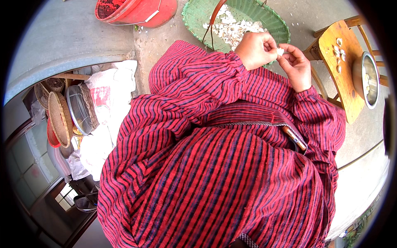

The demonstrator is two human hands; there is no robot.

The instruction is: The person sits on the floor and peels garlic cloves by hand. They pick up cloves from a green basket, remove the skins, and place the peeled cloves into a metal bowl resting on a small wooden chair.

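Observation:
My left hand (256,50) and my right hand (294,65) meet in front of me, pinching a small white piece (280,51) between their fingertips; its exact kind is hard to make out. Behind and under the hands sits a green woven basket (194,26) with a brown handle, holding a heap of small white pieces (231,29). On the right, a wooden chair seat (338,83) bears several small pale pieces (339,55). A metal bowl (359,76) with pale pieces and what looks like liquid inside stands at the seat's edge.
A red bucket (161,14) with dark red contents stands on the concrete floor at the top. To the left are white sacks (122,80), a round woven basket (59,119) and a metal mesh strainer (77,108). A phone (294,138) sits in my striped garment's pocket.

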